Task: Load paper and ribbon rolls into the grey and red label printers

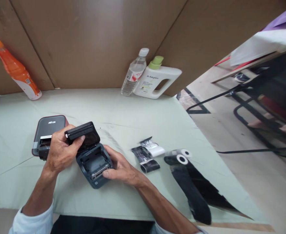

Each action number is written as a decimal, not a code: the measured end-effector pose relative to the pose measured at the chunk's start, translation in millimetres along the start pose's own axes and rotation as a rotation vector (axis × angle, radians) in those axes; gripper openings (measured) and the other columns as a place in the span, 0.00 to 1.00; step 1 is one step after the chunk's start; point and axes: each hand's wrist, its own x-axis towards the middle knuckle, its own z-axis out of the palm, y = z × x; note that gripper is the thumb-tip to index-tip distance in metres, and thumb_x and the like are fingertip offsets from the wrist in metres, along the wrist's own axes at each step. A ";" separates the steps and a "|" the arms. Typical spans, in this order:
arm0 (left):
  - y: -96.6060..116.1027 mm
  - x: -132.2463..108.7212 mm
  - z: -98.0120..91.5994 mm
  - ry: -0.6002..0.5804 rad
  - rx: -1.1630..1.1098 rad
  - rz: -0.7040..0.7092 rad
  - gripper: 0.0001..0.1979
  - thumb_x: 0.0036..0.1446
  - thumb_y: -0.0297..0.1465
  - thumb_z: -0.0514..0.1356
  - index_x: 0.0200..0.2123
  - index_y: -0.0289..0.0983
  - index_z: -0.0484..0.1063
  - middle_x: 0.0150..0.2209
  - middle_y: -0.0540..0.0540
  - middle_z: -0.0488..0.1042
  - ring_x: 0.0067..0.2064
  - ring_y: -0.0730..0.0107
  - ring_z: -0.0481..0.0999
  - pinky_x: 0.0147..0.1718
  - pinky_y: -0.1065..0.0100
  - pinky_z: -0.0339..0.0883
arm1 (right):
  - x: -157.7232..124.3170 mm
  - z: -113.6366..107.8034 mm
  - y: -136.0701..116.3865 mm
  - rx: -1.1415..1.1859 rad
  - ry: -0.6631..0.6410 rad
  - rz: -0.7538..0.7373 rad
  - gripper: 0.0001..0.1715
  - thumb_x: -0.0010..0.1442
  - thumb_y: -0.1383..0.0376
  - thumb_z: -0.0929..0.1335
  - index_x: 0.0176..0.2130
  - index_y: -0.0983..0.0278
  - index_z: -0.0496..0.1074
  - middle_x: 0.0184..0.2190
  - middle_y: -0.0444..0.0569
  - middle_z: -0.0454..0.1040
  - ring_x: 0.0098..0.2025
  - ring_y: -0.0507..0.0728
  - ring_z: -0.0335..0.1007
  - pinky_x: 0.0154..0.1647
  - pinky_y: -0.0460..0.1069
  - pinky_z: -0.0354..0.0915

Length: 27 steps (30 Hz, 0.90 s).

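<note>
A small dark printer [94, 164] lies on the pale green tabletop [138, 117] with its lid swung up. My left hand [60, 151] grips the raised lid [83, 135], thumb on its front edge. My right hand [119, 169] holds the printer's body from the right side, fingers closed against it. The paper bay inside looks empty. A second printer [47, 131], black with a red edge, sits shut behind my left hand.
Two dark rolls [182, 159] with long unrolled black strips lie at the right. A small white roll and black scraps [149, 152] sit between. At the back wall stand a water bottle [134, 73], a white jug [157, 79] and an orange bottle [17, 71]. Chairs stand right.
</note>
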 end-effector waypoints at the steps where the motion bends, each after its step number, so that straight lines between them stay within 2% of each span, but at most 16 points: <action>1: -0.1 -0.3 0.3 -0.002 0.007 0.000 0.08 0.58 0.29 0.65 0.26 0.38 0.72 0.23 0.54 0.71 0.25 0.74 0.67 0.25 0.72 0.65 | 0.0 0.4 -0.3 -0.005 0.002 0.001 0.47 0.57 0.54 0.80 0.68 0.60 0.66 0.57 0.52 0.77 0.55 0.60 0.74 0.59 0.54 0.70; 10: -3.3 -2.4 3.3 0.002 0.013 -0.015 0.08 0.59 0.30 0.65 0.27 0.38 0.73 0.23 0.54 0.71 0.25 0.74 0.67 0.26 0.72 0.63 | -0.2 2.8 -2.0 0.011 0.007 0.020 0.47 0.57 0.54 0.80 0.69 0.59 0.66 0.58 0.52 0.76 0.58 0.61 0.73 0.61 0.55 0.69; 15: -3.5 -2.4 3.6 -0.018 -0.078 -0.093 0.06 0.59 0.32 0.66 0.30 0.37 0.76 0.26 0.52 0.73 0.28 0.72 0.70 0.29 0.72 0.66 | 0.1 0.9 -1.9 0.027 0.005 0.014 0.47 0.57 0.53 0.81 0.68 0.60 0.66 0.58 0.52 0.76 0.58 0.62 0.73 0.60 0.55 0.69; 21: -9.3 -4.1 0.9 -0.134 -0.314 -0.256 0.14 0.60 0.42 0.67 0.36 0.35 0.82 0.31 0.47 0.79 0.32 0.66 0.76 0.32 0.68 0.71 | 0.3 0.2 -5.9 0.095 -0.034 0.055 0.42 0.57 0.51 0.79 0.65 0.60 0.70 0.56 0.51 0.78 0.56 0.63 0.75 0.55 0.54 0.70; 25: -22.7 -5.9 -0.2 -0.164 -0.418 -0.284 0.19 0.63 0.47 0.66 0.35 0.35 0.82 0.31 0.46 0.80 0.33 0.65 0.77 0.34 0.67 0.72 | -0.1 -1.5 -1.3 0.145 -0.020 0.066 0.40 0.56 0.51 0.79 0.63 0.60 0.72 0.52 0.50 0.80 0.51 0.62 0.77 0.51 0.53 0.72; 27: -28.5 -6.5 0.4 -0.174 -0.458 -0.290 0.20 0.63 0.48 0.66 0.36 0.36 0.83 0.33 0.45 0.81 0.36 0.62 0.79 0.37 0.65 0.73 | -0.6 -2.2 1.7 0.158 0.004 0.081 0.39 0.55 0.50 0.78 0.61 0.60 0.73 0.51 0.50 0.80 0.49 0.62 0.77 0.49 0.53 0.73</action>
